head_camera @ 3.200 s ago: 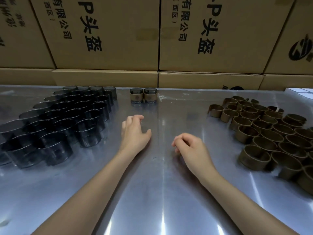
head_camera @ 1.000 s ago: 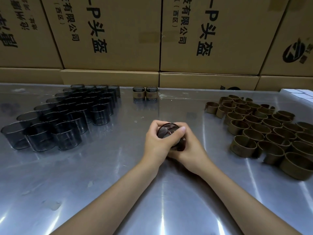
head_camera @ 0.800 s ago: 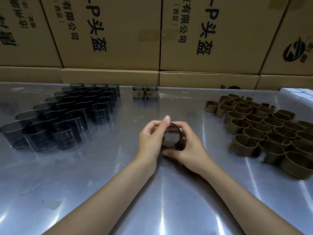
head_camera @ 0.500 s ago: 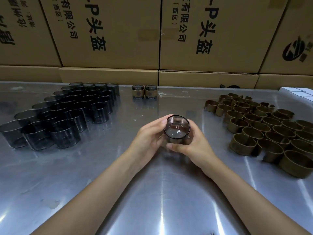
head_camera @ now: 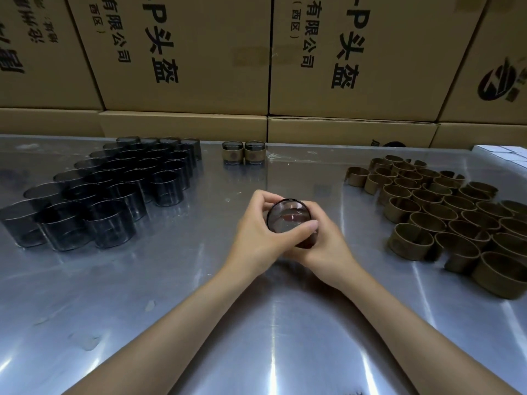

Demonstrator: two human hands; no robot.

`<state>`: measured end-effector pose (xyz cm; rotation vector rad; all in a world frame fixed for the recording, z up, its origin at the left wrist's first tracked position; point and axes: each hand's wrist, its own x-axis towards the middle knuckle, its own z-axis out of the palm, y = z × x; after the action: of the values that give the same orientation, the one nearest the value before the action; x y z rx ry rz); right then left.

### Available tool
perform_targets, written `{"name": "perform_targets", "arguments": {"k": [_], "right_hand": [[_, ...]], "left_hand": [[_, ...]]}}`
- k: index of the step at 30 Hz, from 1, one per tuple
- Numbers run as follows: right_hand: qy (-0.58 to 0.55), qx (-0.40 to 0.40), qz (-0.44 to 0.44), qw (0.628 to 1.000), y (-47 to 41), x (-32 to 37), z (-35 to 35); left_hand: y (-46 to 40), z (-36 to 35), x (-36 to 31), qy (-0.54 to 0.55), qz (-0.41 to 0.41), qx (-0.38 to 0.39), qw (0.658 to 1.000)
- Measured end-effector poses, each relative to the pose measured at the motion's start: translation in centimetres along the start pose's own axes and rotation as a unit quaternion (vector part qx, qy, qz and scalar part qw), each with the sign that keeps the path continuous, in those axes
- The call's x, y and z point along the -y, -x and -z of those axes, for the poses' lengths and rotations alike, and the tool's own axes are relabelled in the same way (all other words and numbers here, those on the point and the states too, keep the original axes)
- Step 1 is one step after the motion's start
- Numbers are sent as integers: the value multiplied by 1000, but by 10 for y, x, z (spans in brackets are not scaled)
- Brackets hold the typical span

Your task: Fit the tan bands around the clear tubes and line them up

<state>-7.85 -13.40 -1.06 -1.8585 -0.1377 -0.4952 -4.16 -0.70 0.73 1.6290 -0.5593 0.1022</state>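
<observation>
Both hands are meeting over the middle of the shiny metal surface [head_camera: 199,295] w/ one short clear smoky tube [head_camera: 288,215] between them, its open mouth tilting up toward the camera. The left hand [head_camera: 258,238] is wrapping it from the left, fingers curling over the far rim and thumb lying across the near edge; the right hand [head_camera: 325,243] is cupping it from the right & below, fingers curling round the lower wall. A darker brownish strip is showing at the tube's lower right, just under the left thumb – prob. a tan band on it, but the fingers are hiding too much to say for sure. At the far centre of the surface two finished tubes w/ tan bands round their middles [head_camera: 244,151] are standing upright side by side, touching. On the left a big cluster of bare clear dark-tinted tubes [head_camera: 114,181] is standing upright in close rows, well apart from the hands. On the right a heap of loose tan paper bands [head_camera: 439,206] is sitting packed together, mostly on edge as open rings. Behind it all, stacked brown cardboard boxes w/ black printed characters [head_camera: 185,52] are lining the back edge.
</observation>
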Motion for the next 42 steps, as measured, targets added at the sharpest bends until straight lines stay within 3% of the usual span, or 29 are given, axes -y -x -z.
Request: {"name": "perform_targets", "arguments": {"k": [5, 10, 12, 15, 17, 20, 23, 25, 28, 35, 38, 42], "right_hand": [[91, 21, 10, 996, 2, 1, -3], [80, 9, 14, 997, 0, 3, -4], [55, -14, 12, 998, 0, 4, -3], [38, -40, 13, 998, 0, 6, -1], [37, -57, 17, 998, 1, 9, -3], [25, -79, 18, 996, 1, 15, -4], [-8, -71, 20, 997, 3, 19, -8], [-23, -66, 38, 997, 5, 20, -13], [-26, -76, 65, 995, 6, 21, -15], [-3, -79, 83, 993, 4, 16, -10], [19, -72, 85, 994, 4, 14, -11], [57, -68, 86, 992, 4, 12, -11]], "left_hand": [[0, -3, -3, 4, 47, -74, 996], [0, 1, -8, 67, 63, -35, 995], [0, 3, -7, 23, 26, 6, 999], [-2, 6, -5, -75, -32, 1, 997], [-3, 9, -11, 41, 42, 0, 998], [-5, 11, -16, 260, 222, 21, 940], [-4, 9, -17, 340, 282, 58, 895], [-3, 7, -14, 336, 295, 91, 890], [0, 3, -11, 308, 279, 102, 904], [0, 6, -14, 207, 131, -24, 969], [3, 6, -15, 179, 107, -73, 975], [5, 4, -15, 189, 141, -88, 968]]}}
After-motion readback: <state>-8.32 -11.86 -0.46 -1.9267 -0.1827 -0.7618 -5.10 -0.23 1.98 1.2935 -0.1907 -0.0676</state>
